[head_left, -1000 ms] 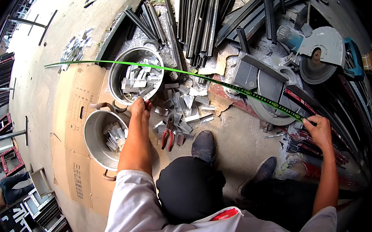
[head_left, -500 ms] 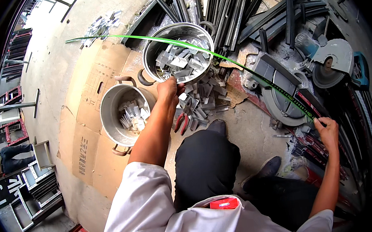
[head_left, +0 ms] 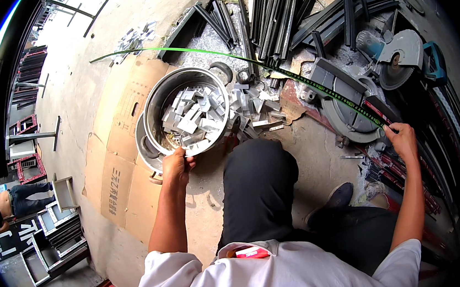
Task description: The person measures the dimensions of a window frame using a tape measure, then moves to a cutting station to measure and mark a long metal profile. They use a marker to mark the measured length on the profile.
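Note:
My left hand is closed on the near rim of a round metal pot. Small cut pieces of silvery metal profile lie heaped inside, and the pot is tilted towards me. It covers most of a second pot on the left; whether the two touch I cannot tell. Over at the right, my right hand grips the near end of a green tape measure blade. The blade stretches out in a long arc past the far side of the pot, its far end free.
A cut-off saw stands at the right, beside dark metal profiles. More cut pieces are scattered right of the pot. Flattened cardboard covers the floor at left. Another person is at the far left, near metal frames.
My left hand has drawn the pot of metal pieces nearer and to the left, over the second pot. The tape blade now passes beyond the pot instead of across it. My right hand has barely moved.

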### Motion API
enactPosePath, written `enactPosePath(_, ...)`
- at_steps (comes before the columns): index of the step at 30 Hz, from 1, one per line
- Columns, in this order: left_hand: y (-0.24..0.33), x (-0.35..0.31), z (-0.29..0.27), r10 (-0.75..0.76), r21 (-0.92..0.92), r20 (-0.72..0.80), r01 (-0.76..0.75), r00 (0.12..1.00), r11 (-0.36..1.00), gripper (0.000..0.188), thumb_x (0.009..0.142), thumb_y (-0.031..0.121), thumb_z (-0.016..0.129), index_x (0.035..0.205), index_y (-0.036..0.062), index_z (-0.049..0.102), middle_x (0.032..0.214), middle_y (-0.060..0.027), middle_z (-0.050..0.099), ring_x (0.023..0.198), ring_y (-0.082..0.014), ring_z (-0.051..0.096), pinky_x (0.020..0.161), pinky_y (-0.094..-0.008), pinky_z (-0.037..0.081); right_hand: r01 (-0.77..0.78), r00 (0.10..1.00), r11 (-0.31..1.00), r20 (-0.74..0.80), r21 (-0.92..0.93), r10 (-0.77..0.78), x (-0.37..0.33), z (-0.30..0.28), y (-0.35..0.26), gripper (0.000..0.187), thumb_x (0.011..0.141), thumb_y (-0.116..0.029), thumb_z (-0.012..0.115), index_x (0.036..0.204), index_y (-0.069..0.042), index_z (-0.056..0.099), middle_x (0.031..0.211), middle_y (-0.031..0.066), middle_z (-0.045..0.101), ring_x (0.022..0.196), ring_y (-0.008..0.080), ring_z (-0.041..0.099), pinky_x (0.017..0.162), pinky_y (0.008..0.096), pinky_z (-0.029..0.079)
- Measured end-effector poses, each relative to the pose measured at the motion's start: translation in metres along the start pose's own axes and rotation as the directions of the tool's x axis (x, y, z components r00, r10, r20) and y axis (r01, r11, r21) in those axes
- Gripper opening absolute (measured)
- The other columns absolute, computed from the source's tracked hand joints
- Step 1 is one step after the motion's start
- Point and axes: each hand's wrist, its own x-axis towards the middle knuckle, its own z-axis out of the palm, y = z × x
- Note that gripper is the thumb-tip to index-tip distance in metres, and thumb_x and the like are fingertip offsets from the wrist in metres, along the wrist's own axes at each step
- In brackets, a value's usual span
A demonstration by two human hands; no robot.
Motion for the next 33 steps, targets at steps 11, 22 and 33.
enactPosePath(11,-0.050,0.065,-0.114,0.004,-0.199,-0.126,-0.029,0.992,0.980,0.006,0.095,0.010,0.062,0.092,0.0074,0.058,0.073,-0.0017,0.058,0.052,-0.0116,0.049,0.047,-0.0259,0.041,-0.014,0.997,0.998,0.069,-0.062,0.018,-0.017,0.008,0.000,0.035,0.086,-0.038,0.075,0.086,-0.003,0.076,0.070,0.0210,0.065,0.068,0.0390,0.065,0.064,0.0452,0.048)
enactPosePath(22,-0.092,0.098,-0.130,-0.099,-0.375,-0.171,0.028,0.980,0.927,0.008,0.096,0.008,0.060,0.089,0.0132,0.060,0.068,0.0048,0.058,0.048,-0.0077,0.046,0.047,-0.0232,0.038,-0.066,0.994,0.995,0.079,-0.072,0.072,-0.036,0.006,0.013,0.033,0.087,-0.036,0.075,0.086,-0.002,0.076,0.063,0.0182,0.062,0.061,0.0324,0.062,0.062,0.0432,0.046)
enactPosePath(33,-0.087,0.123,-0.124,-0.159,-0.356,-0.328,0.034,0.931,0.934,0.007,0.098,0.014,0.064,0.096,0.0088,0.060,0.071,-0.0011,0.059,0.053,-0.0131,0.055,0.055,-0.0274,0.052,-0.056,0.993,0.997,0.099,-0.046,0.060,-0.037,0.020,0.008,0.033,0.087,-0.033,0.075,0.086,-0.001,0.075,0.060,0.0170,0.059,0.056,0.0292,0.057,0.060,0.0420,0.044)
